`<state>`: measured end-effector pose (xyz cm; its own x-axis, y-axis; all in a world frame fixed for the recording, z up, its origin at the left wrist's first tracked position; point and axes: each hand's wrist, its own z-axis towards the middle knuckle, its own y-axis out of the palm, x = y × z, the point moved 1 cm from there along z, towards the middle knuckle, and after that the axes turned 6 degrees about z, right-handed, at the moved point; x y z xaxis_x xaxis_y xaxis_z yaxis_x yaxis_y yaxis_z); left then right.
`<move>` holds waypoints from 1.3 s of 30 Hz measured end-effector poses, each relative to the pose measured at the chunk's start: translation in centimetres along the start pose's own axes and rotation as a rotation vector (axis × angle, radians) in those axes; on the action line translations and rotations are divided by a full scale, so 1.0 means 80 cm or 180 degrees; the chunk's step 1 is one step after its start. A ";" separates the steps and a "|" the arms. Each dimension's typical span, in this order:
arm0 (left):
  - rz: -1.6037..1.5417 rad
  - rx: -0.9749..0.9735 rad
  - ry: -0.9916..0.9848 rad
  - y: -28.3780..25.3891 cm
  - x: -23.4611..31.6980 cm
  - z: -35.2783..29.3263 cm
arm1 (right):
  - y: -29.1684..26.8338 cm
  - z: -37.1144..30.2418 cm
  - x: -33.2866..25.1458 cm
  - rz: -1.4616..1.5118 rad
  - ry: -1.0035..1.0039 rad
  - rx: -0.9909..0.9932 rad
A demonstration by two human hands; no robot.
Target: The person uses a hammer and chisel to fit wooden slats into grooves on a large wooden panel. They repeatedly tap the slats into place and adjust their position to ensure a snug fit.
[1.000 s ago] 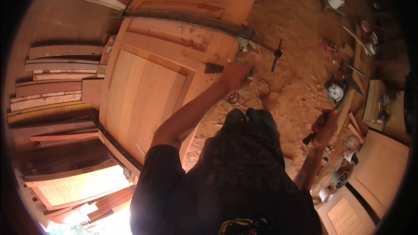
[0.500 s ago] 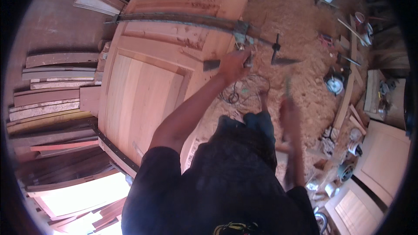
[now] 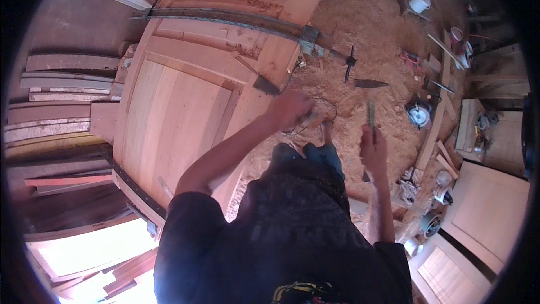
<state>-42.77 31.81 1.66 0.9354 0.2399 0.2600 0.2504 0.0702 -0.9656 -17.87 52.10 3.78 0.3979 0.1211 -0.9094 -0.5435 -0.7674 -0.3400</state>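
My left hand (image 3: 292, 110) is over the near right edge of a panelled wooden door (image 3: 174, 101). Motion blurs its fingers, so I cannot make out a grip. Just beyond it, a tool with a thin wooden handle and a dark flat head (image 3: 265, 85) lies on the door's edge. To the right, my right hand (image 3: 373, 149) is closed round a narrow tool (image 3: 370, 114) whose greenish end points away from me; its kind is unclear. A long metal bar clamp (image 3: 236, 21) spans the door, its crossbar handle (image 3: 350, 63) sticking out to the right.
Wood shavings (image 3: 360, 98) cover the floor, with a dark pointed piece (image 3: 371, 83) on them. A cable (image 3: 332, 114) loops beside my legs. A circular saw (image 3: 419, 114), a white bucket (image 3: 419, 1) and a long plank (image 3: 436, 141) are at the right. Stacked boards (image 3: 67, 84) line the left.
My left hand has drawn back toward me from beside the clamp's end. My right hand now shows more sharply, still gripping the narrow tool. The whole view has shifted slightly.
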 end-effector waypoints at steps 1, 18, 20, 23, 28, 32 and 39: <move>0.0027 -0.0436 0.0002 0.005 0.008 -0.024 | -0.018 0.002 -0.009 0.0040 -0.0102 0.0321; 0.0981 -0.0341 -0.0777 0.003 0.027 -0.248 | 0.002 0.016 -0.052 0.0375 0.0516 -0.0738; 0.0994 -0.0227 -0.0795 0.000 0.034 -0.248 | 0.005 0.019 -0.057 0.0289 0.0456 -0.0740; 0.0637 -0.0276 -0.0795 0.003 0.057 -0.242 | 0.006 0.021 -0.060 0.0190 0.0460 -0.0788; 0.0741 -0.0265 -0.1483 0.013 0.048 -0.277 | 0.001 0.019 -0.056 0.0056 0.0474 -0.0812; 0.0737 -0.0199 -0.2418 0.001 -0.025 -0.336 | 0.002 0.022 -0.051 0.0016 0.0344 -0.0808; -0.0761 0.0543 -0.2622 -0.059 -0.072 -0.375 | 0.006 0.039 -0.041 0.0044 0.0030 -0.0818</move>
<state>-41.88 1.06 4.56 0.3680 0.8189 0.4404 0.3142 0.3362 -0.8878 -21.76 53.33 5.88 0.3993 0.1047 -0.9108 -0.3438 -0.9039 -0.2546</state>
